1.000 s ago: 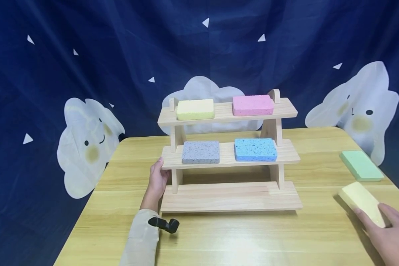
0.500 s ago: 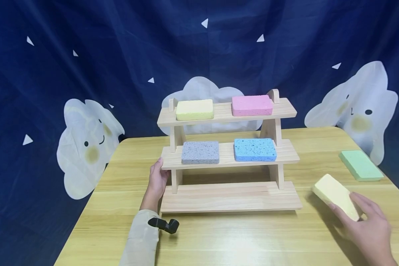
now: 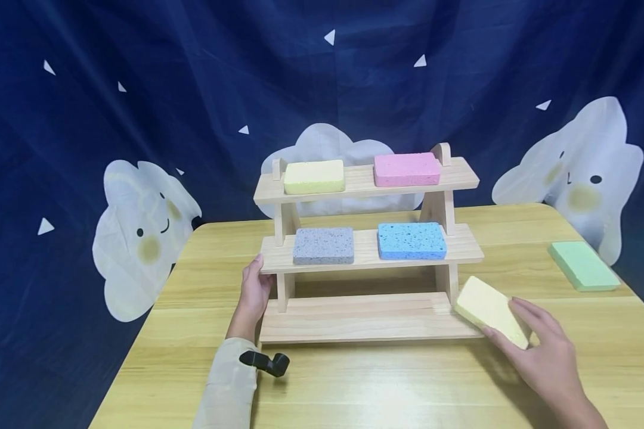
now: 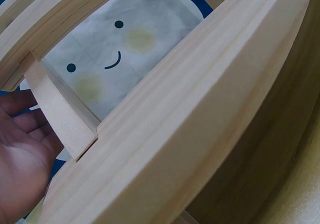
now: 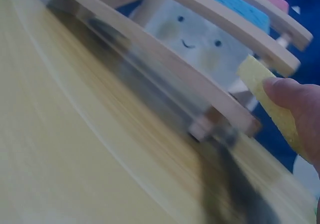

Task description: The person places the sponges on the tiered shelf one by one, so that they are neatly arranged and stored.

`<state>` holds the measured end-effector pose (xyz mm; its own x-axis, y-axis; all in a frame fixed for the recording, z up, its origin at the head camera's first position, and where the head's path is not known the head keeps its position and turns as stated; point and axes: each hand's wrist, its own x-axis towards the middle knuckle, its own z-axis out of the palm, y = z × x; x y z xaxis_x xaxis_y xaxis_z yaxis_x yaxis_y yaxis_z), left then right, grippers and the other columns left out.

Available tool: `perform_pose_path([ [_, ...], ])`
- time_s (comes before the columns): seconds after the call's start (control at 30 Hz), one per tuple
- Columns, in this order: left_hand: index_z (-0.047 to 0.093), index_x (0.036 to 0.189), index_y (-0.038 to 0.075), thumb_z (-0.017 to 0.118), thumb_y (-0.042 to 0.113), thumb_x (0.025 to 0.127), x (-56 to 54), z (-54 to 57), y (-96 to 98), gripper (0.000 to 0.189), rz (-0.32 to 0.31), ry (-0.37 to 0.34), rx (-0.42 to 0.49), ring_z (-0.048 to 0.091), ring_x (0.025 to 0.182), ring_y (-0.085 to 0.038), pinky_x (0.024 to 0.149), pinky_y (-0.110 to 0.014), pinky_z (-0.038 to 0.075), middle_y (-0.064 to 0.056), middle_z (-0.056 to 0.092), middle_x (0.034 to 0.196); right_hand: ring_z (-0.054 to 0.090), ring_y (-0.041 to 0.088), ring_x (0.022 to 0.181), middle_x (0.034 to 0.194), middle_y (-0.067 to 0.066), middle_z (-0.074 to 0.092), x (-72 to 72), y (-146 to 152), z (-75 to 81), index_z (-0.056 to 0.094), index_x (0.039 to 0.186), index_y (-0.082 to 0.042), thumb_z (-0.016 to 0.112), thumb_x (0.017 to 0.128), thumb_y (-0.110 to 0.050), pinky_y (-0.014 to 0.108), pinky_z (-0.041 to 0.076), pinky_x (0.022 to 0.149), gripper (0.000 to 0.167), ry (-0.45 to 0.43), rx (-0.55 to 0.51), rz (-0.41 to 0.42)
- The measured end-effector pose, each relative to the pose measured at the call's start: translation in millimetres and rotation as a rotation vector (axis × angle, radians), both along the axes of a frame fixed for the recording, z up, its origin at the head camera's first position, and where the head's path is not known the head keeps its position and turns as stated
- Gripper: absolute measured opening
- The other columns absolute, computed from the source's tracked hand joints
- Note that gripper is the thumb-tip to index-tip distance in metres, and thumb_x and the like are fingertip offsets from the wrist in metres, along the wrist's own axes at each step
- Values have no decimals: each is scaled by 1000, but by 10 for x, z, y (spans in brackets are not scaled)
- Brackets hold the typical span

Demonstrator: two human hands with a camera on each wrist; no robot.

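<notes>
A three-tier wooden display shelf (image 3: 354, 322) stands on the table. At its left end my left hand (image 3: 254, 292) grips the middle tier, and in the left wrist view the fingers (image 4: 31, 126) pass behind the side upright. My right hand (image 3: 547, 351) pinches a pale yellow sponge (image 3: 488, 310) between thumb and fingers, tilted, its far corner in front of the bottom tier's right end. On the top tier lie another yellow sponge (image 3: 314, 177) and a pink sponge (image 3: 406, 170). The middle tier bears a grey sponge (image 3: 324, 245) and a blue sponge (image 3: 411, 241).
A green sponge (image 3: 584, 266) lies on the wooden table (image 3: 204, 262) near its right edge. Behind the table hangs a dark blue curtain (image 3: 209, 77) with white clouds. A black bracket (image 3: 265, 362) sits on my left wrist.
My right hand has carried the yellow sponge leftward from beside the green sponge to the shelf's lower right end. The left hand and the shelf stay where they were.
</notes>
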<state>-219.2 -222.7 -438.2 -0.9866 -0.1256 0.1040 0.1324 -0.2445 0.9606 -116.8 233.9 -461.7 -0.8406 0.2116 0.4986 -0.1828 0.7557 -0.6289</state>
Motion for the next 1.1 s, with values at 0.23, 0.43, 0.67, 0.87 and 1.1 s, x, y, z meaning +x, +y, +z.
perform_pose_path([
  [0.23, 37, 136, -13, 25, 26, 100, 0, -9, 0, 54, 0, -6, -6, 53, 106, -8, 97, -24, 38, 3, 57, 108, 30, -21, 113, 122, 10, 60, -9, -107, 20, 64, 117, 0, 87, 60, -13, 4, 20, 94, 63, 44, -26, 9],
  [0.43, 35, 139, -10, 24, 30, 100, -1, -13, -16, 56, -21, -5, -39, 48, 115, -11, 109, -34, 29, -5, 51, 121, 32, -21, 113, 121, 7, 60, 17, -133, 44, 65, 115, 0, 88, 56, -11, 2, 21, 93, 64, 74, -20, 35],
  [0.67, 36, 139, -9, 25, 32, 100, 6, -18, -18, 58, -21, 6, -42, 47, 117, -13, 111, -37, 26, -12, 47, 127, 35, -18, 115, 118, 10, 61, 7, -203, 65, 65, 112, 2, 88, 51, -6, 1, 23, 95, 66, 154, -6, 127],
  [0.87, 37, 136, -12, 27, 32, 100, 7, -18, -17, 58, -2, 9, -37, 51, 108, -10, 97, -26, 37, -3, 53, 115, 35, -16, 117, 117, 10, 61, -43, -348, 88, 65, 112, 3, 88, 50, -5, 1, 23, 94, 66, 177, 14, 205],
  [1.1, 37, 136, -12, 26, 27, 100, 3, 11, -13, 55, -8, -11, -19, 52, 105, -8, 96, -25, 38, 2, 55, 108, 40, -4, 117, 118, 14, 60, -119, -566, 79, 65, 114, 1, 89, 52, -9, 2, 23, 96, 67, 147, 28, 295],
])
